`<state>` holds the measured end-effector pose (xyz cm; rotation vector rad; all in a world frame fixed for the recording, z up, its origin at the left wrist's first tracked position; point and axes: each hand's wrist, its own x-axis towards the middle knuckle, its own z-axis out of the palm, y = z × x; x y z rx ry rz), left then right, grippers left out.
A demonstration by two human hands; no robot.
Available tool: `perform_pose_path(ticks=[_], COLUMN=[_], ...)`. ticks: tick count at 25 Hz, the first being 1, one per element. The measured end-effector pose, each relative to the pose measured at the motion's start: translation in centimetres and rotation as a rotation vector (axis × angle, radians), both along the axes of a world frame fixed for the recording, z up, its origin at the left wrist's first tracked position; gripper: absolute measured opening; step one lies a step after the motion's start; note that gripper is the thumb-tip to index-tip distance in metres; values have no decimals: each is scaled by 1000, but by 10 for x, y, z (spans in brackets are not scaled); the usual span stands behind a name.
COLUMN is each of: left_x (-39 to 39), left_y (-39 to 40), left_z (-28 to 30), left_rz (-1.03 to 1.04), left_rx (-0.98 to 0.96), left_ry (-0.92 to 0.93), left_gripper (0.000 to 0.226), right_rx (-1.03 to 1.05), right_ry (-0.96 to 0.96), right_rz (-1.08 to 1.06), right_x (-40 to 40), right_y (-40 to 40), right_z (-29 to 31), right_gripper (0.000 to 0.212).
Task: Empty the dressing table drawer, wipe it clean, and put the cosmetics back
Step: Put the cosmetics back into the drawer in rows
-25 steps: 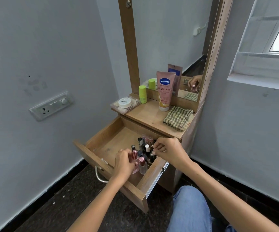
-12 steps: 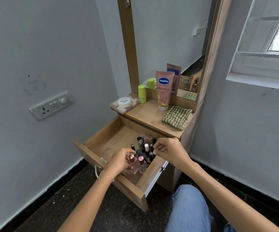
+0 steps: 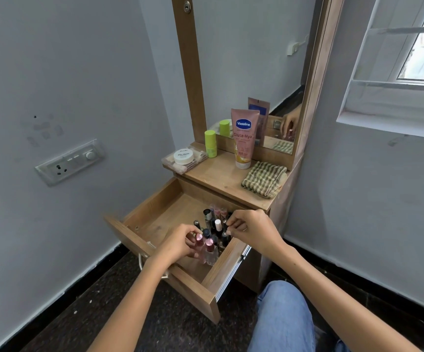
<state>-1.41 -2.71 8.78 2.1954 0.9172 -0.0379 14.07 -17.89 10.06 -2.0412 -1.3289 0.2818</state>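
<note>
While pinching a pink-capped bottle point(image 3: 199, 243) with left hand point(image 3: 177, 243) and right hand point(image 3: 250, 228) curled over caps: small, glassy, slippery; best gripped at cap.

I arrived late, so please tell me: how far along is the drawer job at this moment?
Unclear which stage. The drawer is open, its left part bare; small bottles cluster at the right. The left hand grips a pink-capped bottle, the right hand pinches among the rest. The checked cloth lies folded on top.
</note>
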Motion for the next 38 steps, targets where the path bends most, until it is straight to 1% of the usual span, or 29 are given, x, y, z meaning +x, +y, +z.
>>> perform_pose_path(ticks=[2, 4, 8, 10, 13, 15, 17, 19, 20, 21, 24, 26, 28, 30, 32, 33, 35, 38], left_x=[-1, 3, 49, 89, 147, 177, 199, 212, 217, 219, 219, 208, 189, 160, 124, 106, 74, 42], left_y=[6, 17, 43, 63, 94, 111, 124, 133, 136, 138, 132, 118, 98, 74, 49, 37, 13, -7], left_z=[20, 41, 71, 72, 69, 69, 66, 61, 59, 57, 58, 61, 64, 68, 72, 73, 74, 69], left_rz=[7, 6, 20, 24, -47, -64, -64, -69, -65, -51, -1, 4, 11, 19, 25, 15, -24, -2], left_rx=[67, 191, 396, 522, 720, 810, 854, 843, 822, 800, 804, 797, 729, 626, 515, 466, 371, 269], left_ry=[0, -54, -297, -360, -254, -203, -165, -129, -142, -187, -381, -468, -589, -738, -865, -905, -929, -952], left_gripper=[46, 42, 38, 48, 63, 66, 66, 63, 61, 57, 33, 33, 32, 27, 27, 27, 28, 31], right_rx=[9, 45, 162, 176, 192, 191, 180, 188, 194, 198, 177, 174, 213, 311, 404, 419, 388, 369], right_ry=[-39, -96, -286, -302, -297, -300, -310, -318, -320, -323, -324, -315, -275, -201, -117, -89, -46, 53], right_rz=[-36, -73, -148, -178, -212, -210, -216, -232, -240, -246, -256, -255, -240, -228, -213, -199, -126, 15], right_x=[4, 8, 20, 28, 37, 42, 48, 55, 58, 61, 67, 68, 66, 61, 51, 46, 32, 10], right_y=[1, 6, 30, 43, 53, 54, 51, 45, 42, 40, 36, 35, 35, 37, 41, 44, 50, 60], right_z=[1, 6, 23, 30, 32, 32, 30, 27, 24, 21, 14, 11, 11, 15, 24, 29, 36, 36], right_gripper=[19, 21, 25, 26, 26, 26, 25, 23, 22, 20, 17, 15, 13, 20, 32, 39, 50, 46])
